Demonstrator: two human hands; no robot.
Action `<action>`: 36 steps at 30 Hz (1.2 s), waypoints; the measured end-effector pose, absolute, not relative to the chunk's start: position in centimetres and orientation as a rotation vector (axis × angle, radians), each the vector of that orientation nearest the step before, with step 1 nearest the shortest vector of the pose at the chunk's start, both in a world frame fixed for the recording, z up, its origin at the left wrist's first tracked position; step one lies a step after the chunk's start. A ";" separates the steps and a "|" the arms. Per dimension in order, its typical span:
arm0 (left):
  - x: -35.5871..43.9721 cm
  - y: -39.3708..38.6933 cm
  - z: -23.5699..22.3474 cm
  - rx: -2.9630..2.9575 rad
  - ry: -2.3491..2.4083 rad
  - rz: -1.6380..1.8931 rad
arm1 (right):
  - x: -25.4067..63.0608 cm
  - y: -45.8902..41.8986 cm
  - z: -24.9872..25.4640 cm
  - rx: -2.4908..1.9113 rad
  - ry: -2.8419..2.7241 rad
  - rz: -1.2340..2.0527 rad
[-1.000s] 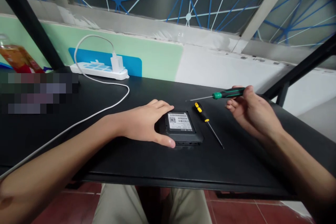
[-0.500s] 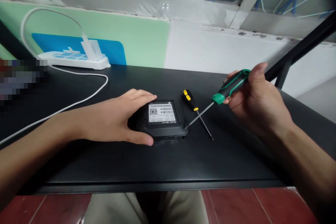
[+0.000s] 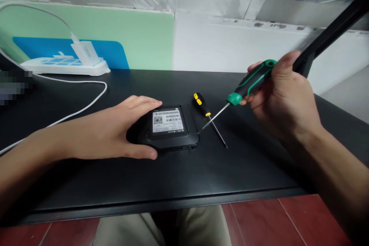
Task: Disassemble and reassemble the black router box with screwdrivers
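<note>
A flat black electronic device (image 3: 173, 140) lies on the table, its white printed label with a square code facing up. My left hand (image 3: 121, 128) grips its left side, thumb along the front edge and fingers at the back edge. In my right hand (image 3: 291, 103) is a screwdriver with a black and green handle (image 3: 253, 80), slanting down to the left. Its tip is at the device's right front corner; whether it sits in a screw is too small to tell. Just right of the device lies a second screwdriver (image 3: 201, 104), black and yellow.
On the black table (image 3: 225, 173), a white power strip (image 3: 65, 70) stands at the back left with a charger (image 3: 85, 53) plugged in. A white cable (image 3: 86, 103) runs across the left side. Behind is a green and white wall; a black frame bar (image 3: 331, 32) rises at right.
The view has shifted, so most things appear a little further left. The screwdriver tip stays at the device's right front corner, and my left hand keeps its hold.
</note>
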State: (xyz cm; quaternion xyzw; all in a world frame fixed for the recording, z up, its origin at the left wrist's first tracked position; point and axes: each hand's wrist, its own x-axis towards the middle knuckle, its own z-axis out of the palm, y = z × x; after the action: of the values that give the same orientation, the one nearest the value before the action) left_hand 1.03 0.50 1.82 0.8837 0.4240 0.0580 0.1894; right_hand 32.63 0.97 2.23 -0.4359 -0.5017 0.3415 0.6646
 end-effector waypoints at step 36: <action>0.8 1.2 1.3 2.502 1.127 0.163 | 30.7 -2.0 0.9 -0.979 -1.221 0.253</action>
State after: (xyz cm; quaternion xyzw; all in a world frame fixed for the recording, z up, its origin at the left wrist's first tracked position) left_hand 0.81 1.24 1.34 0.8927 0.4022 0.0582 0.1950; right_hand 30.73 -1.96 0.87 -0.4398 -0.5485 0.1138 0.7019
